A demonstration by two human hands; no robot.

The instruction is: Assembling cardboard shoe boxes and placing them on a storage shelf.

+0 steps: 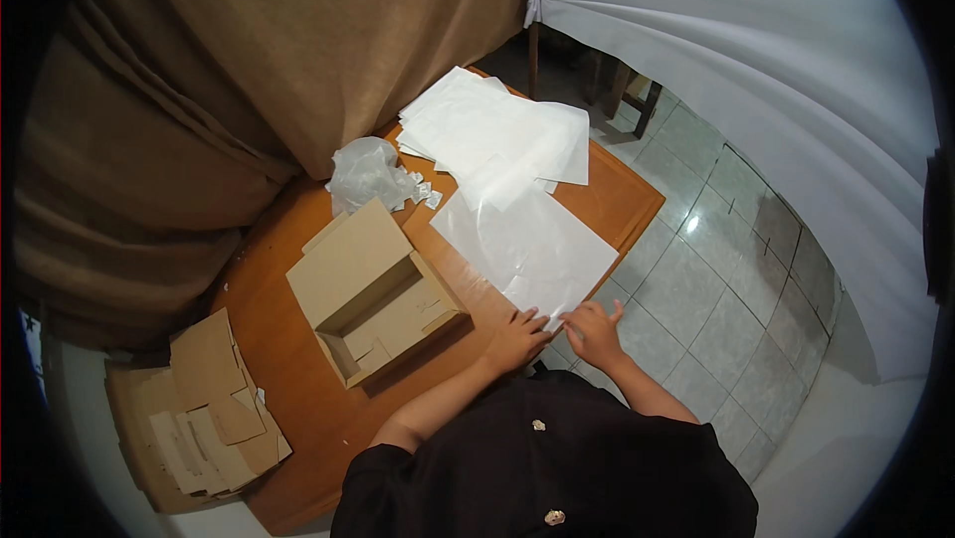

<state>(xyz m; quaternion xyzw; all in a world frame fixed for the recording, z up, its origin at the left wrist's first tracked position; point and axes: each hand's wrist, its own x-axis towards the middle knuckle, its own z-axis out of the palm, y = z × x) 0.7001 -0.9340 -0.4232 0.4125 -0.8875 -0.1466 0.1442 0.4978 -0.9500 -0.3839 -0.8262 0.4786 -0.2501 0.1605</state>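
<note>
White paper stretches away, its near corner between the left hand, loosely spread, and the half-curled right hand, whose pinch I can't make out.

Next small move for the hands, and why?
Probably hold the near corner of the glossy white sheet down with the left hand and ease that corner up with the right hand. Both hands are already at this corner, by the edge of the table, while the sheet's main area lies spread out and uncovered by them.
</note>
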